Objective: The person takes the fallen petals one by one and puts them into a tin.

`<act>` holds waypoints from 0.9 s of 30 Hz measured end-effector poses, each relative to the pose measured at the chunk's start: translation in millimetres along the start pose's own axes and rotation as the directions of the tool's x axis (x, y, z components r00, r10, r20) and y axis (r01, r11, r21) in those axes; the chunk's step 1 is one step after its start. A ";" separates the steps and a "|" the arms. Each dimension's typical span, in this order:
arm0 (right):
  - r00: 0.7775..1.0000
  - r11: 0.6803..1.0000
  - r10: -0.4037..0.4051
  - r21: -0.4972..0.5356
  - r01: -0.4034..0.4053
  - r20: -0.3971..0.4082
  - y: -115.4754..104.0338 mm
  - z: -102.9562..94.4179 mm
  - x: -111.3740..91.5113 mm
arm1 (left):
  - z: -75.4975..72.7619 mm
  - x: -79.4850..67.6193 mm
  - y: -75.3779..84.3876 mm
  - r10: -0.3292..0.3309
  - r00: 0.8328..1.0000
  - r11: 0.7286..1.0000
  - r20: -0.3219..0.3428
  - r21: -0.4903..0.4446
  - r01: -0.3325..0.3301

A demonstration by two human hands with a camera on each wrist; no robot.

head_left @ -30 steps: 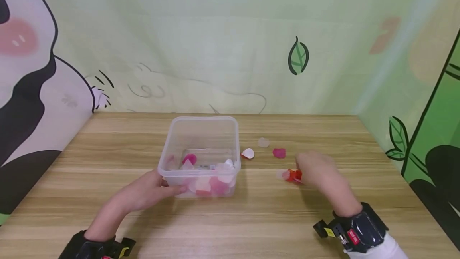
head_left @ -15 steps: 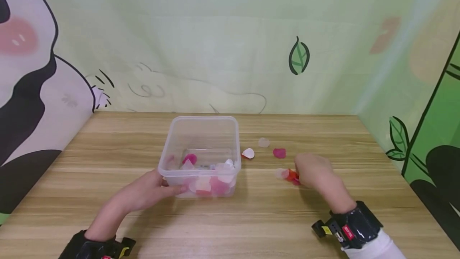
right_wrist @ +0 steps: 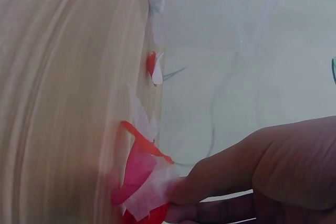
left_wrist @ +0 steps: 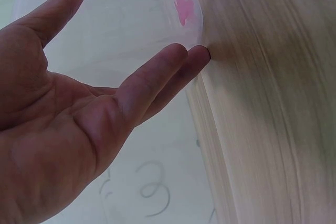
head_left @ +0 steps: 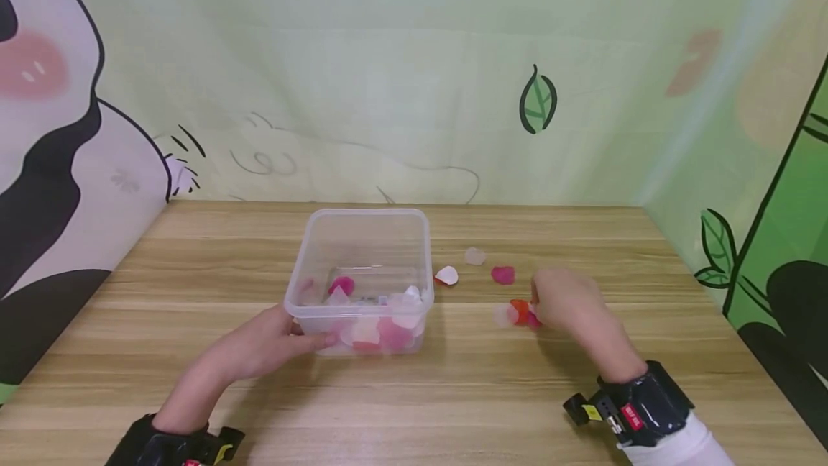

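My left hand (head_left: 255, 347) rests against the left front corner of a clear plastic container (head_left: 371, 313). In the left wrist view its fingers (left_wrist: 152, 80) lie fairly straight along the container wall, thumb spread apart. Pink, white and magenta petals (head_left: 394, 334) lie inside the container. Right of it, my right hand (head_left: 569, 304) is low over the table, pinching several thin petals (right_wrist: 139, 174) in red, magenta and pale pink between thumb and fingers. Part of this bunch (head_left: 519, 312) shows left of the fingertips; the rest is hidden behind the hand.
Between container and right hand lie a white petal with a red edge (head_left: 447, 276), a magenta petal (head_left: 502, 275) and a pale petal (head_left: 475, 256). The wooden table (head_left: 414, 408) ends at a printed backdrop (head_left: 388, 92) behind.
The right hand shifts slightly left and then back a little, and the petals at its fingertips move and bunch closer together. Left hand and container stay in place.
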State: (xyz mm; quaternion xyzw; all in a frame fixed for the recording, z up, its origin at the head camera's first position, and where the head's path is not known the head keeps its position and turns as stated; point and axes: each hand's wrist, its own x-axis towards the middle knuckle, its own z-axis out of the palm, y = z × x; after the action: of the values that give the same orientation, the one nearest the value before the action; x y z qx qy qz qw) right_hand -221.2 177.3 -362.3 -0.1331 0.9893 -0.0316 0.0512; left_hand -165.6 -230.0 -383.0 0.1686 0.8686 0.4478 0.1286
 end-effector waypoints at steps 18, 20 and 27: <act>0.959 0.984 -0.058 0.148 0.103 -0.278 -17.1 -13.6 -7.7 | -0.3 -1.6 1.4 -0.005 1.000 1.000 0.001 -0.003 0.005; 0.939 0.980 -0.063 0.158 0.123 -0.339 -22.3 -16.1 -9.6 | -0.2 -0.9 0.9 -0.004 1.000 1.000 -0.001 0.014 0.004; 0.773 0.953 -0.149 0.119 0.279 -0.617 -40.2 -19.0 -15.7 | -0.7 -1.2 1.2 0.005 1.000 0.999 0.001 0.035 -0.006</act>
State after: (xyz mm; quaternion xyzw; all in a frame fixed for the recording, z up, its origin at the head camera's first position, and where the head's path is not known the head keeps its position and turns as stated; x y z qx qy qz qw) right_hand -197.8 143.7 -338.9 -0.2224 0.9237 -0.1788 -0.2556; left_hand -164.5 -230.4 -381.5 0.1733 0.8758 0.4328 0.1246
